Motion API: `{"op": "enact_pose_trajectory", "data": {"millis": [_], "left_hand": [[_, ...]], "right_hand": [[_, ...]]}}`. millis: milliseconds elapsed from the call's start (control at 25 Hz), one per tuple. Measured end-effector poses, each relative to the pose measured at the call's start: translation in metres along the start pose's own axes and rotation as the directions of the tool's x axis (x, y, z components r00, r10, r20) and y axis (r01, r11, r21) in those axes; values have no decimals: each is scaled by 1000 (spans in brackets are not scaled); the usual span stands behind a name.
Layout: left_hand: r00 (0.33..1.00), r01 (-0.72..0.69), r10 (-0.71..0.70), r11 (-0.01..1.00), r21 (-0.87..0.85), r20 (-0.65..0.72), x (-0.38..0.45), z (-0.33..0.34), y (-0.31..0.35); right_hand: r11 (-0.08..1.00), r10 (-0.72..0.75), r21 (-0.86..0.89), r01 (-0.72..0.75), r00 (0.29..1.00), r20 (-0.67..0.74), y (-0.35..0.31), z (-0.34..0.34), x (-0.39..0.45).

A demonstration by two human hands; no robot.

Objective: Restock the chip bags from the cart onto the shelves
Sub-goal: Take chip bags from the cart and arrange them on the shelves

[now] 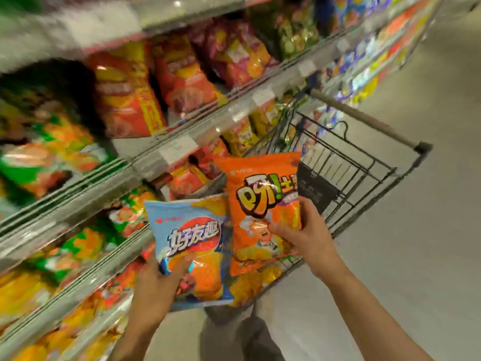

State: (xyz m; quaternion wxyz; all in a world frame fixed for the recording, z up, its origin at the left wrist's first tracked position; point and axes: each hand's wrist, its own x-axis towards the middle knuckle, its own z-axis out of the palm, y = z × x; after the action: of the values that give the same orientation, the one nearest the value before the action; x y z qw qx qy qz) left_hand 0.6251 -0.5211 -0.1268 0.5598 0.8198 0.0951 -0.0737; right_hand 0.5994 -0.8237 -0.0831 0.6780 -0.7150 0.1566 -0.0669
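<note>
Head view: hands raised, left hand (158, 280) gripping blue bag (192, 246), right hand (299, 230) orange bag (263, 204).

Your only view is the head camera — wide-angle, tilted forward and down. It sits close over your left hand (156, 280) and right hand (307, 235), both raised at mid-frame. The shelves (125, 175) run along your left, blurred and bowed by the lens — the cart (364, 162) stands ahead-right, floor (416, 256) beyond.

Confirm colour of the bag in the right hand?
Orange bag, with large cartoon lettering, pinched by the right hand. Head view, the only one.
</note>
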Motion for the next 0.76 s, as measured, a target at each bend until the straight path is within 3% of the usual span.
{"op": "enact_pose_trajectory", "data": {"millis": [120, 360, 560, 680, 760], "left_hand": [[996, -39, 30, 993, -113, -83, -62, -60, 17], [919, -254, 213, 963, -87, -333, -135, -189, 71], [742, -445, 370, 895, 2, -559, -203, -303, 124], [560, -528, 446, 842, 114, -698, -250, -376, 164], [481, -526, 461, 832, 176, -746, -281, -421, 190]], "right_hand": [[996, -88, -30, 90, 995, 49, -41, 24, -50], [961, -260, -42, 274, 945, 200, -136, 100, -102], [876, -480, 117, 469, 816, 323, -235, 191, -142], [795, -603, 204, 571, 706, 372, -302, 247, -169], [747, -662, 285, 600, 633, 402, -347, 282, -193]]}}
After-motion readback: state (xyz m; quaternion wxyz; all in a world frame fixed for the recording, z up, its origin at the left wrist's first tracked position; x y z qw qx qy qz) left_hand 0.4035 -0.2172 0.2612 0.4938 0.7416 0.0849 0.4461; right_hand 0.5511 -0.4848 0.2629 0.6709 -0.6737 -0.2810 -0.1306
